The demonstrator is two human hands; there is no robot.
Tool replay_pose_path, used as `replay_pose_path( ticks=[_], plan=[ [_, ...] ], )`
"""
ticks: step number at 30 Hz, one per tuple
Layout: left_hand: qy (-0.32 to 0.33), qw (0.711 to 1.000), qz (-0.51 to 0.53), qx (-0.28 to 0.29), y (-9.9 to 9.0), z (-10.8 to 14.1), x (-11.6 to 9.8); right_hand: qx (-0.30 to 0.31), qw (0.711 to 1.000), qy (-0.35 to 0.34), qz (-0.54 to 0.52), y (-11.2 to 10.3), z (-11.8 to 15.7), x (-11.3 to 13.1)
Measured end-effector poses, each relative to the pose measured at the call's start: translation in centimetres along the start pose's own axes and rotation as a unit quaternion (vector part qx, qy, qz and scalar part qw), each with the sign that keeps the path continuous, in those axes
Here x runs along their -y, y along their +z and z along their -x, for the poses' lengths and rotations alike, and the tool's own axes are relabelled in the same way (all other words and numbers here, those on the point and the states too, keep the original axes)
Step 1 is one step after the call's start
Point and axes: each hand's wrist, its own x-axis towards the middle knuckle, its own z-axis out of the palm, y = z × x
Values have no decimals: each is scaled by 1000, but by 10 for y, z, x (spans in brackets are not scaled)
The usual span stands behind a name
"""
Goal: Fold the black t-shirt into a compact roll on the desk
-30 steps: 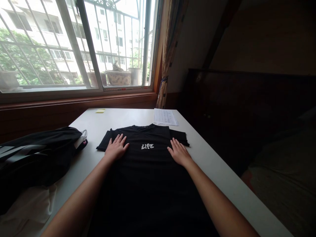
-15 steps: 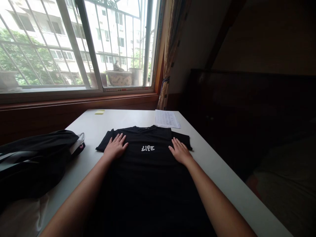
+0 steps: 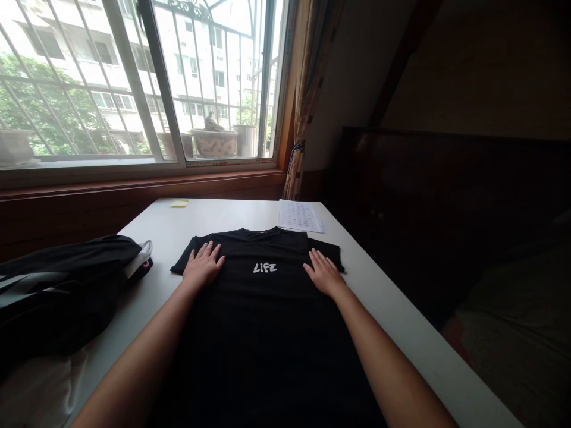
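A black T-shirt point(image 3: 267, 321) with small white lettering lies spread on the white table, its collar towards the window and its short sleeves out to the sides. My left hand point(image 3: 204, 263) rests flat on the shirt near the left sleeve, fingers stretched out. On the other side, my right hand point(image 3: 325, 272) lies palm down by the right sleeve, its fingers extended. Neither hand grips the cloth. The shirt's lower part runs towards me into deep shadow, so its hem cannot be made out.
A heap of dark and pale clothes point(image 3: 66, 291) lies on the left of the white table point(image 3: 383, 297). Printed paper sheets point(image 3: 301, 216) sit beyond the collar, and a yellow sticky note point(image 3: 179, 203) lies at the far left. Behind are a barred window point(image 3: 214, 89) and a tied curtain point(image 3: 295, 160).
My left hand has slid slightly left across the shirt, and the left sleeve looks smoother. My right hand stays nearly in place. The view has shifted a little.
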Motion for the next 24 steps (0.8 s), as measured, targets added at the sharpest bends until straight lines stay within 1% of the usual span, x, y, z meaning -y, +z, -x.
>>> replay_pose_path(
  ticks=[3, 8, 10, 12, 14, 17, 18, 20, 22, 23, 24],
  plan=[
    [-19, 1000, 3, -8, -2, 5, 7, 0, 1000, 5, 0, 0, 6, -10],
    [-52, 998, 5, -19, -4, 13, 24, 4, 1000, 13, 3, -1, 18, -26],
    [-54, 998, 5, -20, -5, 16, 32, 2, 1000, 14, 7, -1, 23, -28],
    [-41, 999, 5, -18, -6, 21, 38, -2, 1000, 13, 11, -1, 27, -30],
    [-13, 1000, 4, -16, -8, 28, 43, -7, 1000, 10, 16, -2, 33, -30],
    [37, 999, 4, -13, -13, 46, 51, -15, 1000, 5, 22, -6, 42, -31],
    [58, 998, 4, -13, -15, 53, 54, -20, 999, 3, 25, -8, 45, -31],
    [122, 992, 9, -23, -18, 67, 60, -33, 999, -3, 31, -15, 50, -26],
    [196, 980, 24, -31, -21, 79, 66, -51, 998, -20, 37, -22, 54, -11],
    [224, 974, 34, -30, -22, 83, 67, -59, 997, -33, 40, -25, 57, 1],
    [238, 970, 43, -23, -23, 85, 68, -64, 996, -54, 40, -28, 59, 16]
  ],
)
